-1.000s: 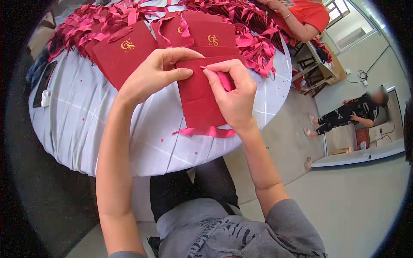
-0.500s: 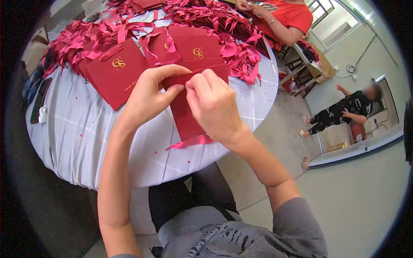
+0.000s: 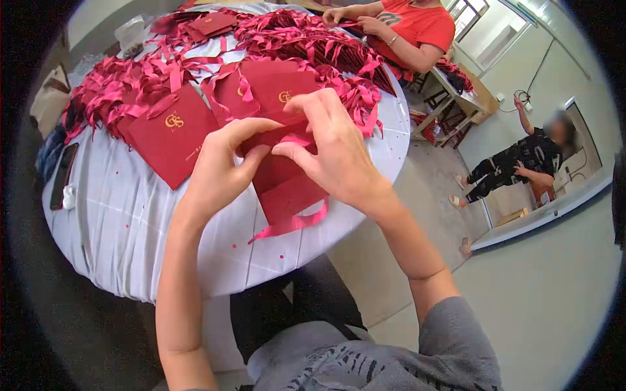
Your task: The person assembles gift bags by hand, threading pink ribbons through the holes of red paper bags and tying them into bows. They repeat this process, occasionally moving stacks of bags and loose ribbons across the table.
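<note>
A dark red paper bag [image 3: 280, 179] lies at the table edge in front of me, a pink ribbon [image 3: 293, 226] trailing from its lower end. My left hand [image 3: 225, 153] grips the bag's upper left edge between thumb and curved forefinger. Over the bag's upper right, my right hand [image 3: 336, 146] has its thumb and fingers apart, the thumb tip beside a short pink ribbon piece [image 3: 297, 139] at the bag's top. Just beyond my hands lie more red bags [image 3: 173, 140] with gold lettering and pink ribbon handles.
A white cloth covers the round table [image 3: 130, 234]. Heaped ribboned bags [image 3: 287, 32] fill its far side. A phone [image 3: 63, 173] and a small white case [image 3: 68, 197] lie at left. A person in red [image 3: 417, 36] works across the table; another person [image 3: 521, 159] stands at right.
My right hand's fingers have spread from a pinch and lifted off the bag's top, where a pink ribbon piece now shows. My left hand keeps its grip. The view has shifted slightly.
</note>
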Available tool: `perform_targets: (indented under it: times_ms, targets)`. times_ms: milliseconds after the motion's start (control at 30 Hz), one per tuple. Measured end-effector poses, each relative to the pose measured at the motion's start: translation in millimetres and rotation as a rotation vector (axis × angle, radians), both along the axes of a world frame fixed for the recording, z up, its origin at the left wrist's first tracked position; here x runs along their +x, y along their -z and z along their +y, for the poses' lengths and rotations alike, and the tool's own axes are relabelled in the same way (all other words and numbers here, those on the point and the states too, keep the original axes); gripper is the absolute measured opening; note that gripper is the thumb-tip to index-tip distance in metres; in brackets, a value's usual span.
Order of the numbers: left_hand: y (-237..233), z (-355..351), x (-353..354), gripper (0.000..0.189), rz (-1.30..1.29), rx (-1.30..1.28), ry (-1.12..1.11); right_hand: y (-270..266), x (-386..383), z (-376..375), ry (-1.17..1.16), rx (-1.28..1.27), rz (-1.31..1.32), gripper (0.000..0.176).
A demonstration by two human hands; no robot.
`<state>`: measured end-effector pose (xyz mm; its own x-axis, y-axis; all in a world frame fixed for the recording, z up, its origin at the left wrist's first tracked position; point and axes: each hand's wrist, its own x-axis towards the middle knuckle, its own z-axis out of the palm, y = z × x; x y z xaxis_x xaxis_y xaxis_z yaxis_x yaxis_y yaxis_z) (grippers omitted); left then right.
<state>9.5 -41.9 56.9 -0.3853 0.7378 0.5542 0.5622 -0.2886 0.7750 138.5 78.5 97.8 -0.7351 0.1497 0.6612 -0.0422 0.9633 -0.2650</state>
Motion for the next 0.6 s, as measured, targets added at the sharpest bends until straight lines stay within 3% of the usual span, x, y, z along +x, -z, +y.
perform_targets:
  times_ms: [100,167,233,333,500,567,600]
  targets:
    - [-17.1,-6.2,8.5,0.033,0.165,-0.048,-0.065,-9.3,3.9,10.3,-0.042,0.044,-0.068,0.032]
    - [-15.4,-2.4,10.3,0.035,0.432,0.057,-0.157,-18.3,7.6,10.3,-0.029,0.085,-0.112,0.025]
    - [-27.2,-1.7,23.4,0.036,0.351,0.092,-0.163,-25.3,13.2,9.5,-0.024,0.086,-0.16,0.022]
    - [-36.7,2.4,32.9,0.03,0.602,0.098,-0.261,-30.1,19.5,12.1,-0.05,0.056,-0.294,0.018]
    - [-37.6,3.7,40.6,0.026,0.611,0.068,-0.314,-16.9,18.6,16.2,-0.076,-0.01,-0.18,0.018]
    - [-35.4,4.9,41.6,0.027,0.676,0.09,-0.35,-22.0,19.6,20.5,-0.138,-0.139,-0.286,0.019]
    - [-36.2,4.1,43.7,0.029,0.649,0.074,-0.347,-25.1,17.7,26.5,-0.171,-0.087,-0.341,0.019]
